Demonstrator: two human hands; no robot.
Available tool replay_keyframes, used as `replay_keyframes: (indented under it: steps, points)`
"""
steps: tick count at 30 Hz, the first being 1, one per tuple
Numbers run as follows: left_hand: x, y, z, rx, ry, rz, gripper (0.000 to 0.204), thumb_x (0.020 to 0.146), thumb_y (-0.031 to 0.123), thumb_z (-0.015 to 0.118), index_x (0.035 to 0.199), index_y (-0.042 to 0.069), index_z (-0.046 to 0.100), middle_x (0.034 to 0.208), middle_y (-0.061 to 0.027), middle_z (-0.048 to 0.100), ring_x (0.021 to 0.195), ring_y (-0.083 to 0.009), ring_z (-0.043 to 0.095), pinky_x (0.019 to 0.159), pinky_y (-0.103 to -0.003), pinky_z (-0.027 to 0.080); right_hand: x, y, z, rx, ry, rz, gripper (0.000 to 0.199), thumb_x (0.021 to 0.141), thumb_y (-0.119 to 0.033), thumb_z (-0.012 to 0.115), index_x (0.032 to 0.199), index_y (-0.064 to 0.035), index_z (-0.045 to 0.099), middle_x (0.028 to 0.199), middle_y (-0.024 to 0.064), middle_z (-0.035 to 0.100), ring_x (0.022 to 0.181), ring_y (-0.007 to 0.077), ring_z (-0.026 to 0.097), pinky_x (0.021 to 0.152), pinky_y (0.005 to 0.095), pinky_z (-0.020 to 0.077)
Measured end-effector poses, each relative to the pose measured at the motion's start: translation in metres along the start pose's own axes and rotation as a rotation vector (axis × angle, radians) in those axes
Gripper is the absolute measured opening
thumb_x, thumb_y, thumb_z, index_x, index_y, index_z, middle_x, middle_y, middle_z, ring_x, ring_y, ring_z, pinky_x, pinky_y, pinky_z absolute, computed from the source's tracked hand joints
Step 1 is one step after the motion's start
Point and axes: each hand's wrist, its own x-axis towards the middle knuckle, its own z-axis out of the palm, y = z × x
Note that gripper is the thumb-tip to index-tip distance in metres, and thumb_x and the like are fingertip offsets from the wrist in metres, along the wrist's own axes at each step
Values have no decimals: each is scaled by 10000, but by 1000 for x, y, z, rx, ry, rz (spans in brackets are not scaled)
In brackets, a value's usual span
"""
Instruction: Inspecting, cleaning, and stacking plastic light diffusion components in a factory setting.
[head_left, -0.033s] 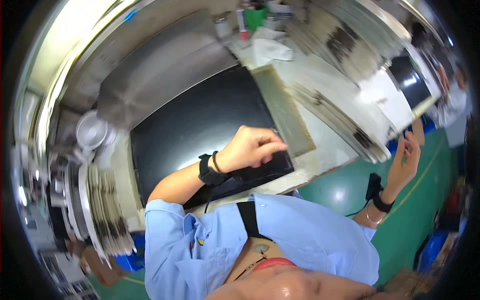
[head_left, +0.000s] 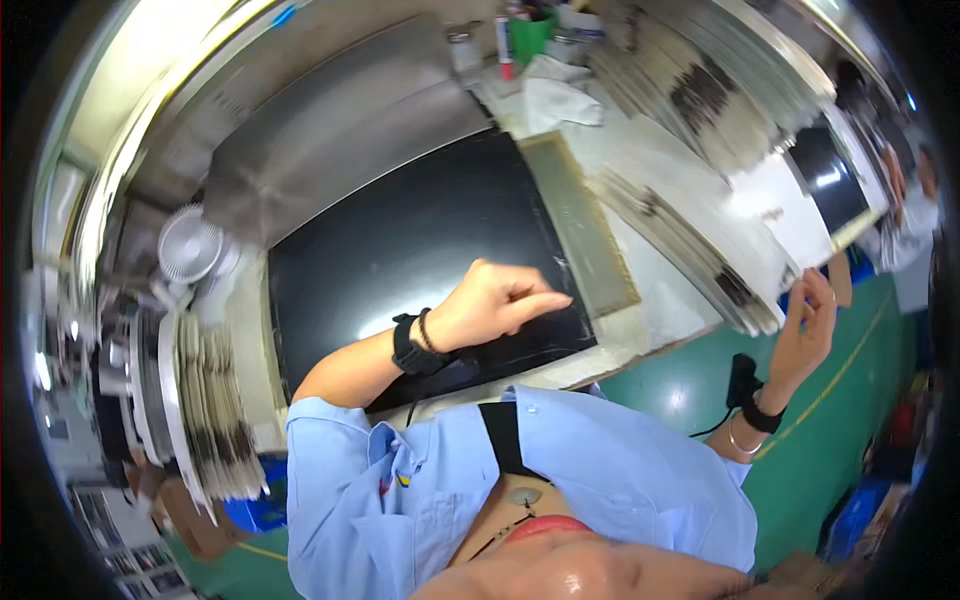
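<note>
My left hand (head_left: 505, 300) hovers over the right part of a flat black panel (head_left: 400, 220), fingers loosely curled and thumb pointing right. Nothing shows in its grasp, and the palm side is hidden. Out to the right, my right hand (head_left: 808, 325) is raised beside the corner of a white sheet (head_left: 775, 215). Its fingers are partly bent, slightly apart, with nothing visible in them; whether the tips touch the sheet is unclear. A grey-green strip with a rough border (head_left: 585, 225) lies along the panel's right side, between it and a stack of thin plates (head_left: 680, 245).
Behind the panel rises a sheet-metal guard (head_left: 350, 115). A small white fan (head_left: 190, 245) and stacked plates (head_left: 215, 400) stand at left. A white cloth (head_left: 560, 92) and green container (head_left: 530, 38) sit at the back. More plates (head_left: 715, 90) lean at back right, near another dark panel (head_left: 828, 175).
The bench scene has shifted slightly rightward in view. The fingers of my right hand have drawn closer together near the sheet's corner. My left hand stays over the panel, its thumb straighter.
</note>
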Motion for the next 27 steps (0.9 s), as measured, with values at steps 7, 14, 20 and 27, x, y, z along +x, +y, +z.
replay_keyframes:
  steps: [7, 14, 20, 27]
  points:
    - [-110, -70, -61, 1, 524, 112, 151, 836, 124, 680, 962, 42, 678, 758, 1, 585, 624, -29, 478, 597, -200, 382, -15, -146, 156, 396, -856, -375, 361, 809, -139, 705, 1139, -31, 606, 1226, 163, 561, 1118, 292, 550, 915, 349, 450]
    - [-159, -158, -202, 224, 1377, -53, 608, 813, 187, 716, 1314, 31, 409, 1052, -112, 574, 930, -184, 555, 816, -324, 480, -40, -160, 384, 449, -913, -464, 601, 840, -376, 665, 1283, -10, 488, 1321, 227, 481, 1264, 331, 444, 1049, 382, 342]
    - [-180, -236, -288, 149, 1313, 118, 676, 793, 270, 732, 1304, -47, 424, 1239, -261, 530, 1135, -304, 532, 966, -380, 413, -26, -139, 477, 261, -618, -359, 519, 789, -301, 695, 1200, -27, 535, 1209, 217, 538, 1168, 381, 468, 1011, 440, 350]
    - [-154, -244, -313, 248, 1465, -129, 396, 848, 192, 668, 1102, -98, 575, 1065, -209, 650, 950, -301, 611, 866, -353, 436, 45, -57, 488, -276, -432, -68, 436, 821, -160, 587, 1224, -21, 498, 1256, 256, 503, 1187, 437, 446, 1019, 478, 346]
